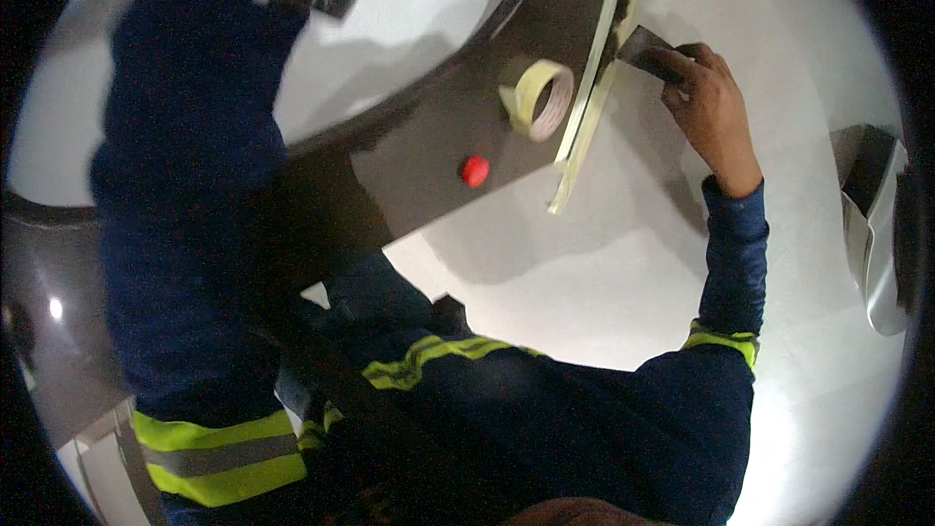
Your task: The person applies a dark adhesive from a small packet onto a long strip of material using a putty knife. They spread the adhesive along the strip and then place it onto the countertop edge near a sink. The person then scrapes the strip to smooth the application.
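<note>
One flat, dark-grey rectangular block (647,49) sits pinched in the fingers of my right hand (713,109), up and to the right of the pale-yellow roll of tape (527,102). From my remote view, the block's edge meets a pale-yellow tape strip (584,139); I can't tell how hard it presses. A second, straight whitish strip (593,60) runs between that one and the roll. The roll stands on its rim on a smooth dark-brown panel (419,166), and a small bright-red ball (474,171) lies just below and left of it. Well left of the roll is my navy left sleeve (195,156); at its far end everything blurs, so I can't tell whether my left hand grasps anything. A glossy white surface (497,258) spreads below the roll.
</note>
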